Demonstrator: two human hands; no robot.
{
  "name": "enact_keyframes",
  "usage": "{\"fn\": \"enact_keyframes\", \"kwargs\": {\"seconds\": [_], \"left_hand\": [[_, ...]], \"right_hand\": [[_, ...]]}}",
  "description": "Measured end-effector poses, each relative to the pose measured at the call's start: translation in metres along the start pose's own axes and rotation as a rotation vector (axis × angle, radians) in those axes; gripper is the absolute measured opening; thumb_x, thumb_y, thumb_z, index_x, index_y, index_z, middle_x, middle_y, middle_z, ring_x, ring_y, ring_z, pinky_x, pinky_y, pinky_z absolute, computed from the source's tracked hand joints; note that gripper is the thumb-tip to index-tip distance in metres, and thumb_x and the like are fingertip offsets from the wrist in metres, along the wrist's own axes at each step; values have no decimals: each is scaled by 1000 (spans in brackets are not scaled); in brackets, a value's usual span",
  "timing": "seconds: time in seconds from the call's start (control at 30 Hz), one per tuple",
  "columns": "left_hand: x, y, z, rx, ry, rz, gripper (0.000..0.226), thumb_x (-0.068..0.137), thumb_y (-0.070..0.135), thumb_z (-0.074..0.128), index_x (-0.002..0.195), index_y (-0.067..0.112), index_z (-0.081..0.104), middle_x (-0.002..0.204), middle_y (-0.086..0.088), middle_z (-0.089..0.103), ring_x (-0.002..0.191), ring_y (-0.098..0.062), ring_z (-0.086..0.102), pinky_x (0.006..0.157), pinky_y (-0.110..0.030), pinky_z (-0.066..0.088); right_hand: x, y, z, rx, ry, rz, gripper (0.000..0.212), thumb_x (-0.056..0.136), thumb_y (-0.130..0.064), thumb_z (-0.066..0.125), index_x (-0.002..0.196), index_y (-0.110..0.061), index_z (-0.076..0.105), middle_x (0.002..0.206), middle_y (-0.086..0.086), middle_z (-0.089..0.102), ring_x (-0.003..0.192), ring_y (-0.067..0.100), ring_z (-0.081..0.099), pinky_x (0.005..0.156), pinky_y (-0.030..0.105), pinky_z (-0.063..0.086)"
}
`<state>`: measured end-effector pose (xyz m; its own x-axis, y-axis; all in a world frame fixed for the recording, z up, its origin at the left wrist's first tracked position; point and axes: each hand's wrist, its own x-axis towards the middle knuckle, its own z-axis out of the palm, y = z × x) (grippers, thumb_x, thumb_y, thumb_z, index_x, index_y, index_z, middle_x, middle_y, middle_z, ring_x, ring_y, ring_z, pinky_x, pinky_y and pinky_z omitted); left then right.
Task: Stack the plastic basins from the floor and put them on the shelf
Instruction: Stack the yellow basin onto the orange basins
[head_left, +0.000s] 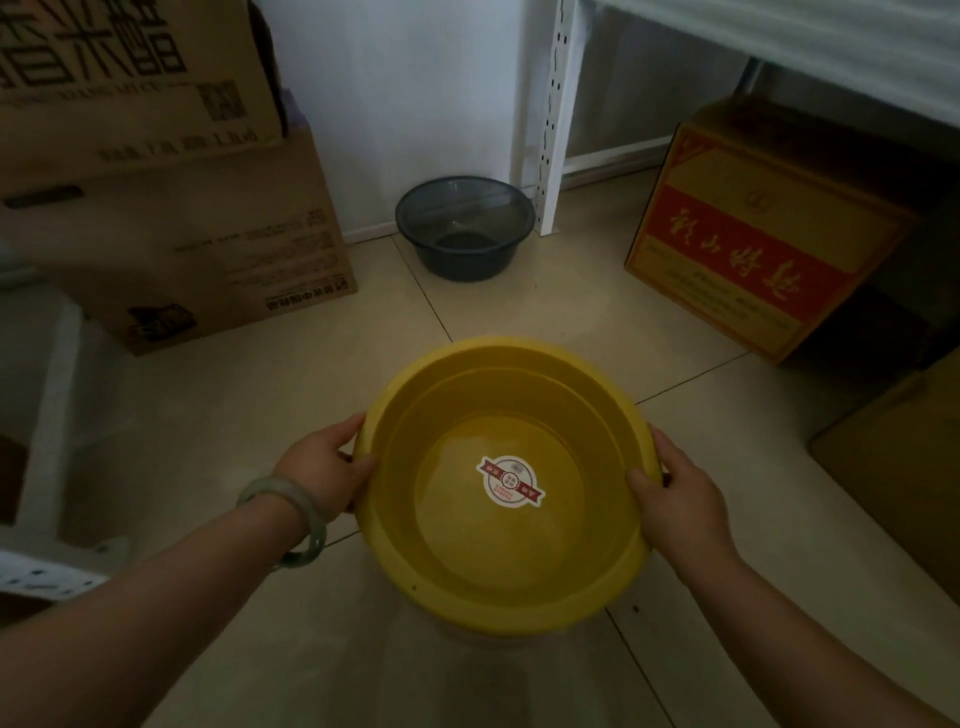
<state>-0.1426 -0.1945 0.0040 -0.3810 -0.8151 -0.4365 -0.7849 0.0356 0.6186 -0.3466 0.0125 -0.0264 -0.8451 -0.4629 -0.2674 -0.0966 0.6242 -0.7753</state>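
Observation:
A yellow plastic basin (506, 582) with a round red-and-white sticker on its bottom is held above the tiled floor. My left hand (324, 467) grips its left rim, thumb inside the bowl. My right hand (678, 488) grips the right rim the same way. A pale edge shows just under the yellow basin; I cannot tell what it is. A dark grey translucent basin (465, 228) stands upright on the floor farther ahead, against the white wall. The white shelf (831, 36) runs across the top right, its perforated upright (556, 119) right beside the grey basin.
Stacked brown cardboard boxes (197, 218) stand at the left. A yellow-and-red carton (753, 244) sits on the floor under the shelf at the right, with another brown box (898, 441) nearer. A white rack part (47, 566) lies at the lower left.

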Motion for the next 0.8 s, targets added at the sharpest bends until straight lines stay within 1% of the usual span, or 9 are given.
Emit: {"fn": "enact_keyframes", "kwargs": {"seconds": [0.13,0.2,0.3,0.37,0.43,0.53,0.63,0.73,0.8], "left_hand": [[0,14,6,42,62,-24,56,87,21,56,140,28,39,111,-14,66,91,-29,64,85,-45,54],[1,25,11,52,61,-25,56,87,21,56,139,28,39,112,-14,66,91,-29,64,86,-45,54],[3,46,21,61,56,-23,54,87,21,55,139,29,40,106,-12,67,86,-26,65,85,-44,54],[6,63,29,76,55,-4,54,88,21,54,139,30,39,104,-10,66,84,-25,65,84,-43,55],[12,77,40,76,47,25,54,89,20,53,140,30,38,109,-11,66,87,-25,64,85,-43,55],[22,91,60,25,20,57,55,90,17,51,141,29,35,118,-13,63,95,-28,63,88,-45,53],[37,104,77,21,-22,90,55,90,17,50,141,29,34,119,-13,62,95,-27,63,87,-43,54],[59,119,86,85,-65,131,56,90,19,50,142,30,32,121,-12,62,97,-26,64,87,-42,54],[74,129,90,134,-80,168,56,90,21,50,142,31,32,119,-11,63,95,-24,64,86,-41,54]], "right_hand": [[12,7,-5,33,9,3,55,90,-22,56,142,-32,43,130,5,62,106,28,62,91,40,51],[20,12,-12,55,9,-3,54,89,-22,56,141,-33,44,124,6,65,97,26,63,86,39,53],[31,19,-28,69,12,-3,54,90,-23,56,141,-34,43,119,7,66,86,21,59,80,33,50],[38,23,-40,74,26,6,55,90,-25,56,142,-33,41,124,7,64,90,20,58,83,34,50],[46,24,-53,78,58,7,56,90,-26,56,143,-33,40,131,6,61,99,23,59,87,35,48],[60,30,-69,70,120,-9,56,90,-26,57,143,-33,39,132,5,60,97,20,56,84,32,45],[72,41,-78,41,165,15,57,89,-28,56,143,-36,39,130,5,61,95,21,58,82,32,46],[84,49,-80,52,201,60,57,88,-28,56,142,-37,40,133,5,60,106,26,61,88,35,47],[92,52,-81,49,219,69,58,88,-27,56,143,-36,39,135,5,59,106,25,60,88,33,45]]}}
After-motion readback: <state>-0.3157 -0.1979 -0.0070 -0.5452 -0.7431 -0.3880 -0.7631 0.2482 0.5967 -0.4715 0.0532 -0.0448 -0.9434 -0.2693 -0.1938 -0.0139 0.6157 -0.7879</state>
